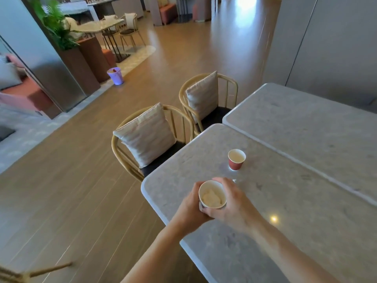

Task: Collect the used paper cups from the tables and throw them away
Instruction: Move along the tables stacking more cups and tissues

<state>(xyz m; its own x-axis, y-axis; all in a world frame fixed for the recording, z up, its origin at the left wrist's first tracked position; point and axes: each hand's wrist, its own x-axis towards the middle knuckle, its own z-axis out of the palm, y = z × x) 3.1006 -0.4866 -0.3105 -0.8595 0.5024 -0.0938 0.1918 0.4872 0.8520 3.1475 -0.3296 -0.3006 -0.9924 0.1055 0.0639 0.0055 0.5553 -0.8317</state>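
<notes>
Both the left hand [188,207] and right hand [234,205] gripped one paper cup [212,194] at lower centre; a red cup [236,159] stood on the table [285,231] just above.

Both hands, left hand [188,207] and right hand [234,203], meet around one paper cup [212,194] over the worktop [285,211]. A second cup [236,159] stands beyond them, two chairs [146,137] to the left, a bin [115,76] far behind.

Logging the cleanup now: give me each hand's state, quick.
Left hand: closed around the paper cup.
Right hand: closed on the same cup, from the other side.
</notes>
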